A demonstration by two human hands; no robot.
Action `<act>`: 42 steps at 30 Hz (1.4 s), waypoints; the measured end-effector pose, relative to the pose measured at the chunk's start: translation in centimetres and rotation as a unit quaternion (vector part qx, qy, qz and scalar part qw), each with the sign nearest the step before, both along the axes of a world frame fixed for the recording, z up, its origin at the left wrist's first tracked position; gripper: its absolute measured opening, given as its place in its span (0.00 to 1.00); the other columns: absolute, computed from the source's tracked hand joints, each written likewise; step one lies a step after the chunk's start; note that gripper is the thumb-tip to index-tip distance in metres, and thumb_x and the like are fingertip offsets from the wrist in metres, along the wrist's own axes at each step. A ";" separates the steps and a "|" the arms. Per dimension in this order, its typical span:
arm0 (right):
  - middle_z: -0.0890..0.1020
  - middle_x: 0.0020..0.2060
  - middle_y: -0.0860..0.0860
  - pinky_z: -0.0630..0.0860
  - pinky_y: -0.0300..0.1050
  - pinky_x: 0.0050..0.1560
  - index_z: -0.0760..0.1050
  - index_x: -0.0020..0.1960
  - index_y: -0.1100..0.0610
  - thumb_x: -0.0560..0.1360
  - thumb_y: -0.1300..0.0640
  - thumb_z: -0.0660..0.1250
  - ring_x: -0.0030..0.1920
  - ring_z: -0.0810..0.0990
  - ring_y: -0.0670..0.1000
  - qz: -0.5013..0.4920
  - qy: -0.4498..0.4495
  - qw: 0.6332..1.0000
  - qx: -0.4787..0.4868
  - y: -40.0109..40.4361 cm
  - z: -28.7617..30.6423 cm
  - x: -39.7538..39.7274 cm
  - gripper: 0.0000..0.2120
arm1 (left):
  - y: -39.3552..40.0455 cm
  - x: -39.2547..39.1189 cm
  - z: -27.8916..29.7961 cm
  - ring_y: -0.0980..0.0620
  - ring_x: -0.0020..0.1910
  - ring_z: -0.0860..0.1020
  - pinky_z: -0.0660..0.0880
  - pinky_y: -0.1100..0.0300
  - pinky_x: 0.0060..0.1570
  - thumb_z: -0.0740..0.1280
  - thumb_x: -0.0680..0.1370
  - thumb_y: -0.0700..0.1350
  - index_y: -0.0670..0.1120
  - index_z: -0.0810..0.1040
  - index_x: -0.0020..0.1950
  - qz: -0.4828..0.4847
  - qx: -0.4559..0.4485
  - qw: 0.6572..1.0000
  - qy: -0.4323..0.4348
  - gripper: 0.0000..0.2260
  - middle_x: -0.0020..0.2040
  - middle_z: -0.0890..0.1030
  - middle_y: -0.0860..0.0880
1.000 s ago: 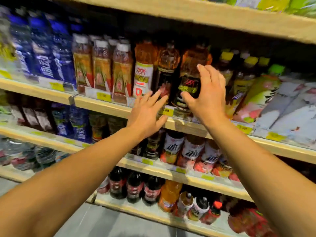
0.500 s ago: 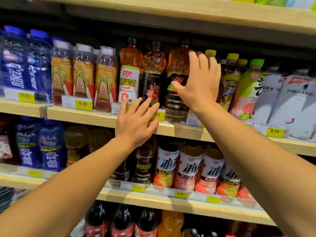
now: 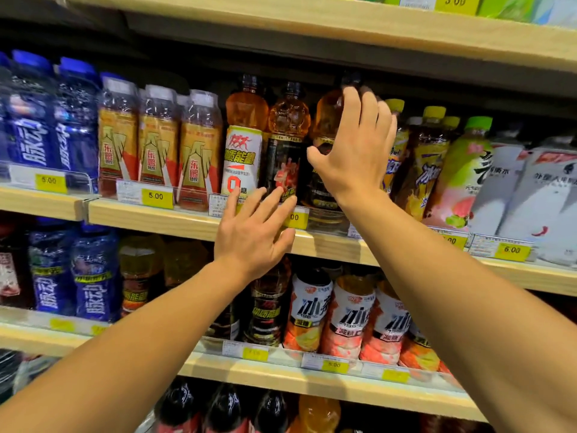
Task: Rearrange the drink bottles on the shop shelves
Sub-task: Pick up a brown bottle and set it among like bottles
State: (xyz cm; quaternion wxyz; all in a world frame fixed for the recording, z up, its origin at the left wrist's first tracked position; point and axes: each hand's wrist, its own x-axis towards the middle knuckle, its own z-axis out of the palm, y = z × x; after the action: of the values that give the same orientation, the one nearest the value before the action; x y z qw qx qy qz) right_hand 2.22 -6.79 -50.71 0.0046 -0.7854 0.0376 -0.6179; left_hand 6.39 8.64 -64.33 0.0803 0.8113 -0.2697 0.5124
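Observation:
Three tall orange drink bottles stand together on the middle shelf (image 3: 156, 218): one with a white label (image 3: 243, 151), one with a black label (image 3: 287, 142), and a third (image 3: 326, 120) mostly hidden behind my right hand. My right hand (image 3: 352, 157) lies flat against that third bottle, fingers straight and pointing up to its shoulder, thumb spread to the left. My left hand (image 3: 253, 232) hovers in front of the shelf edge with spread fingers. Its fingertips reach the price rail below the first two bottles, and it holds nothing.
Blue bottles (image 3: 40, 120) and gold-labelled bottles (image 3: 159, 142) fill the shelf to the left. Yellow-capped tea bottles (image 3: 427, 170), a green-capped bottle (image 3: 462, 170) and white cartons (image 3: 537, 189) stand to the right. The shelf board above (image 3: 343, 29) hangs low over the caps. Lower shelves hold more bottles (image 3: 349, 320).
My right hand has slid up the orange bottle from its label to its shoulder, and its fingers have straightened. My left hand stays by the shelf edge. The view has risen.

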 end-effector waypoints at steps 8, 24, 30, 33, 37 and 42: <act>0.66 0.73 0.57 0.67 0.61 0.69 0.63 0.73 0.53 0.67 0.47 0.74 0.72 0.63 0.59 0.137 -0.087 0.987 0.005 -0.5 -2.0 -1.5 0.38 | 0.4 -0.3 0.1 0.45 0.74 0.67 0.54 0.39 0.76 0.53 0.81 0.59 0.51 0.69 0.76 -0.009 0.021 0.999 0.027 0.26 0.75 0.71 0.48; 0.55 0.77 0.59 0.80 0.54 0.57 0.55 0.73 0.45 0.69 0.57 0.78 0.74 0.61 0.54 0.213 -0.067 0.973 0.058 -0.1 -4.4 -0.6 0.42 | 0.9 -1.1 -1.3 0.44 0.80 0.56 0.47 0.34 0.75 0.47 0.82 0.62 0.51 0.58 0.81 0.057 0.040 0.996 0.054 0.29 0.81 0.58 0.47; 0.57 0.76 0.60 0.71 0.57 0.68 0.51 0.74 0.47 0.69 0.54 0.78 0.75 0.59 0.55 0.240 -0.076 0.966 0.057 0.3 -4.3 0.1 0.45 | 0.8 -0.9 -1.5 0.43 0.78 0.59 0.54 0.35 0.73 0.50 0.81 0.62 0.51 0.61 0.79 0.051 0.032 0.997 0.045 0.29 0.80 0.61 0.47; 0.56 0.77 0.61 0.70 0.51 0.66 0.50 0.74 0.46 0.70 0.55 0.78 0.74 0.59 0.53 0.261 -0.053 0.963 0.042 0.4 -4.5 0.0 0.45 | 0.9 -0.6 -1.6 0.42 0.78 0.60 0.55 0.36 0.73 0.52 0.81 0.61 0.50 0.63 0.79 0.048 0.031 0.998 0.038 0.28 0.79 0.62 0.47; 0.61 0.74 0.61 0.69 0.43 0.67 0.51 0.74 0.47 0.70 0.56 0.78 0.72 0.62 0.51 0.290 -0.063 0.954 0.039 0.2 -3.8 -0.8 0.45 | 0.9 -0.5 -1.8 0.42 0.78 0.59 0.54 0.36 0.73 0.51 0.81 0.62 0.51 0.62 0.79 0.048 0.034 0.997 0.042 0.29 0.80 0.61 0.47; 0.62 0.72 0.64 0.58 0.22 0.65 0.53 0.73 0.50 0.69 0.58 0.79 0.71 0.63 0.50 0.319 -0.097 0.942 0.027 0.5 -1.6 -3.3 0.44 | 0.9 -0.7 -1.7 0.44 0.79 0.56 0.53 0.37 0.74 0.50 0.81 0.60 0.52 0.57 0.81 0.057 0.036 0.995 0.069 0.28 0.81 0.58 0.48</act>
State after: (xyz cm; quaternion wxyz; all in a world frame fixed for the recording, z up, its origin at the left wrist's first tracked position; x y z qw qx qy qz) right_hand -1.07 -6.28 -52.29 0.2265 -0.6920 -0.1991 -0.6559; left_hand 5.70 9.54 -65.99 0.0399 0.8611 -0.2350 0.4491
